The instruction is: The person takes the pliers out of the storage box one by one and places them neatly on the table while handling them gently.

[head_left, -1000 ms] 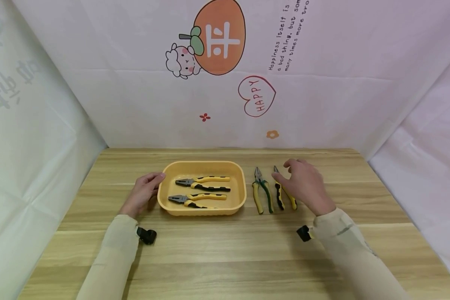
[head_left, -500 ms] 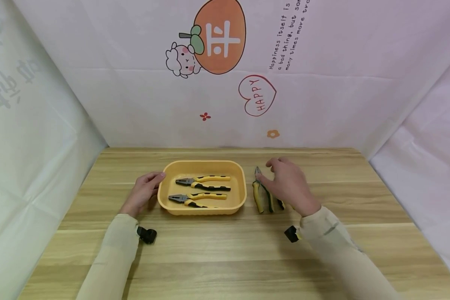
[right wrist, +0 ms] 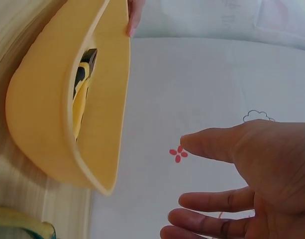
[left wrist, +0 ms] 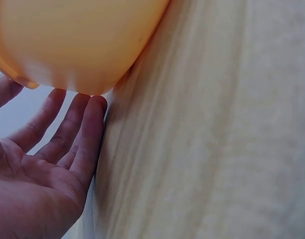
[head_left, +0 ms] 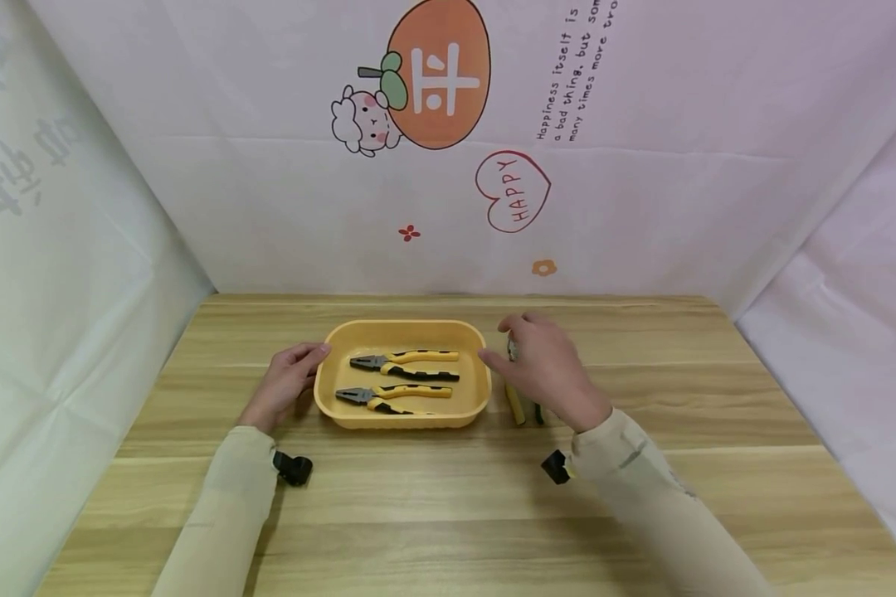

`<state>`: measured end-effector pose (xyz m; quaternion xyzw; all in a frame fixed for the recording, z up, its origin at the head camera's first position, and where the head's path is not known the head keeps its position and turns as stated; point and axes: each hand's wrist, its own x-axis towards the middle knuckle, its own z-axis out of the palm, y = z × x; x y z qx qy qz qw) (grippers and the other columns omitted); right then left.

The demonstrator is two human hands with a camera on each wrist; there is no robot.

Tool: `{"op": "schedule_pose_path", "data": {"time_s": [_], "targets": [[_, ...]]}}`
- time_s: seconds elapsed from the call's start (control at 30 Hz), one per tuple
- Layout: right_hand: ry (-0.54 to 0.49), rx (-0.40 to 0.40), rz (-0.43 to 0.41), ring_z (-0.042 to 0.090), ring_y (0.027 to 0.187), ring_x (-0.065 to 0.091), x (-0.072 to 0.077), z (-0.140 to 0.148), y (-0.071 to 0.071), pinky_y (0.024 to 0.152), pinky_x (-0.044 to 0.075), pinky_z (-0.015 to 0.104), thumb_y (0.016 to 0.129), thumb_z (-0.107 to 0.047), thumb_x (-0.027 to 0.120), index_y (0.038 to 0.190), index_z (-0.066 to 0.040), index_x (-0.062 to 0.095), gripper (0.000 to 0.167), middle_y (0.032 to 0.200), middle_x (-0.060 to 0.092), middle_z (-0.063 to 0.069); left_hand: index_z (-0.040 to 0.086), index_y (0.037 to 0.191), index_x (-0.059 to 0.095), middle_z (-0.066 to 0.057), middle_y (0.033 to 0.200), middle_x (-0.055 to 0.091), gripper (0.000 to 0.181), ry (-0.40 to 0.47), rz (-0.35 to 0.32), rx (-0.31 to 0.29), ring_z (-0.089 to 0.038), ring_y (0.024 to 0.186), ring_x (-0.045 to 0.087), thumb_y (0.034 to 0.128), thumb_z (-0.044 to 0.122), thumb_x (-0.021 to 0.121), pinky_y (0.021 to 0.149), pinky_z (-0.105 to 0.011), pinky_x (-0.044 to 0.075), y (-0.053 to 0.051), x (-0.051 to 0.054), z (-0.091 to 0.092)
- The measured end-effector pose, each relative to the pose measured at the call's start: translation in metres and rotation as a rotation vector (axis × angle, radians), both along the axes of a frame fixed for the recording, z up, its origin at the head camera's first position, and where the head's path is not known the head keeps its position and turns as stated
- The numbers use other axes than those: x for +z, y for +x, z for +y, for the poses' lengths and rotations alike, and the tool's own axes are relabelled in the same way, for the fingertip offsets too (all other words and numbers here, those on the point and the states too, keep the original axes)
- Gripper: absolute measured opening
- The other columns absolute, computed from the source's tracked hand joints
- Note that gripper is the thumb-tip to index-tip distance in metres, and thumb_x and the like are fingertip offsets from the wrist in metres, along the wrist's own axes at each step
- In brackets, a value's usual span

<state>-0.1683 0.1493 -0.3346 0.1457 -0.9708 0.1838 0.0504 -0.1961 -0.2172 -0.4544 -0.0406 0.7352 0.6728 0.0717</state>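
Tray (head_left: pixel 406 421) sits flat on the table (head_left: pixel 418 506), presumably near the middle so both arms can reach it. Left hand (head_left: pixel 285 381), thumb at the rim and fingertips against the outer wall, holds one end, likely to stop sliding. Right hand (head_left: pixel 547 365) hovers by the opposite end, fingers spread wide, gripping nothing visible, partly hiding the green pliers (head_left: pixel 516 406). Inside, far pliers (head_left: pixel 387 363) and near pliers (head_left: pixel 374 395) lie side by side, heads left, probably saving space.
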Motion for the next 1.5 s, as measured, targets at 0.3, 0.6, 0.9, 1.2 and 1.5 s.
{"op": "schedule_pose_path", "data": {"time_s": [0.3, 0.6, 0.9, 1.2, 1.5], "targets": [[-0.001, 0.043, -0.026, 0.028, 0.094, 0.064, 0.005, -0.025, 0.005, 0.078, 0.055, 0.042, 0.093, -0.042, 0.074, 0.123, -0.001, 0.068, 0.051, 0.108, 0.066, 0.012, -0.008, 0.142, 0.05, -0.022, 0.134, 0.056, 0.059, -0.004, -0.006, 0.007, -0.005, 0.098, 0.065, 0.106, 0.039, 0.055, 0.085, -0.022, 0.056, 0.001, -0.002, -0.001], [0.013, 0.106, -0.01, 0.023, 0.092, 0.063, 0.004, -0.047, 0.008, 0.075, 0.055, 0.038, 0.093, -0.043, 0.074, 0.124, -0.003, 0.068, 0.051, 0.108, 0.065, 0.008, -0.009, 0.141, 0.051, -0.023, 0.133, 0.057, 0.058, 0.005, -0.008, 0.007, -0.007, 0.098, 0.066, 0.1061, 0.038, 0.056, 0.084, -0.022, 0.056, 0.0, -0.003, -0.001], [0.029, 0.138, -0.017, 0.023, 0.089, 0.063, 0.002, -0.061, 0.008, 0.075, 0.054, 0.038, 0.093, -0.045, 0.074, 0.124, -0.005, 0.068, 0.051, 0.108, 0.064, 0.007, -0.009, 0.141, 0.051, -0.022, 0.134, 0.057, 0.058, -0.011, -0.004, 0.0, -0.005, 0.098, 0.065, 0.1064, 0.037, 0.055, 0.085, -0.021, 0.056, -0.001, -0.002, 0.0], [-0.018, 0.218, -0.097, 0.023, 0.098, 0.063, -0.012, -0.068, 0.004, 0.08, 0.054, 0.039, 0.093, -0.041, 0.076, 0.123, -0.007, 0.068, 0.046, 0.115, 0.065, 0.008, -0.009, 0.143, 0.049, -0.026, 0.139, 0.053, 0.057, -0.009, -0.008, -0.009, -0.005, 0.1, 0.064, 0.1069, 0.035, 0.054, 0.086, -0.021, 0.055, 0.001, 0.004, 0.001], [-0.064, 0.274, -0.152, 0.024, 0.097, 0.063, -0.028, -0.069, -0.002, 0.078, 0.055, 0.038, 0.091, -0.04, 0.078, 0.121, -0.006, 0.069, 0.046, 0.114, 0.066, 0.011, -0.009, 0.14, 0.051, -0.017, 0.129, 0.06, 0.058, -0.009, 0.006, -0.002, -0.006, 0.098, 0.065, 0.1058, 0.038, 0.056, 0.084, -0.022, 0.056, 0.0, 0.0, 0.0]]}}
